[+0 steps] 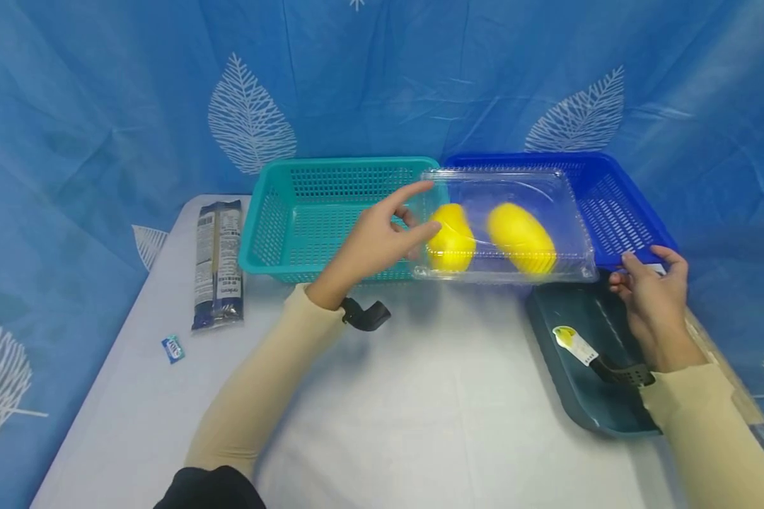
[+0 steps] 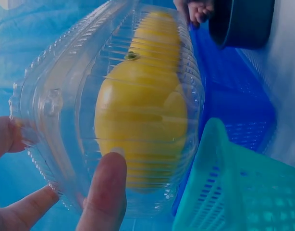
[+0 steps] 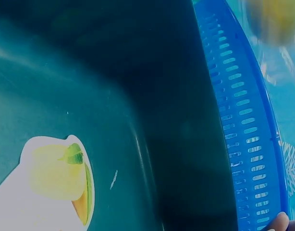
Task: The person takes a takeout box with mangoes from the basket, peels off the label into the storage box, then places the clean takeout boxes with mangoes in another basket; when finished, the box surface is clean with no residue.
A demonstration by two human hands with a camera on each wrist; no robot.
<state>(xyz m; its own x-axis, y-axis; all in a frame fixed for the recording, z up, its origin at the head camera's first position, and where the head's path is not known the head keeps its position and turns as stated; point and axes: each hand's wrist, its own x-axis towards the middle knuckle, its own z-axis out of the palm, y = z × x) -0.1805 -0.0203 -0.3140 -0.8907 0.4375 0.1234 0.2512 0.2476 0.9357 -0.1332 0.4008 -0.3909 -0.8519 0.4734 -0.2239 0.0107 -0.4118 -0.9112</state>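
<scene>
My left hand (image 1: 382, 233) grips the left end of a clear plastic clamshell box (image 1: 484, 187), thumb in front and fingers behind. Inside the box lie two yellow fruits, a left one (image 1: 450, 237) and a right one (image 1: 522, 237); the left wrist view shows a green stem spot on one fruit (image 2: 138, 106). The box is over the blue basket (image 1: 617, 205), its left end reaching the teal basket's edge. At the blue basket's front right corner, my right hand (image 1: 656, 304) holds the rim with curled fingers. In the right wrist view only a fingertip (image 3: 279, 222) shows at that rim.
The teal basket (image 1: 280, 265) stands left of the blue one. A dark green tub (image 1: 566, 403) with a fruit-picture tag (image 1: 574, 344) sits below my right hand. On the left lie a dark packet (image 1: 218, 261) and a small blue sachet (image 1: 172, 348).
</scene>
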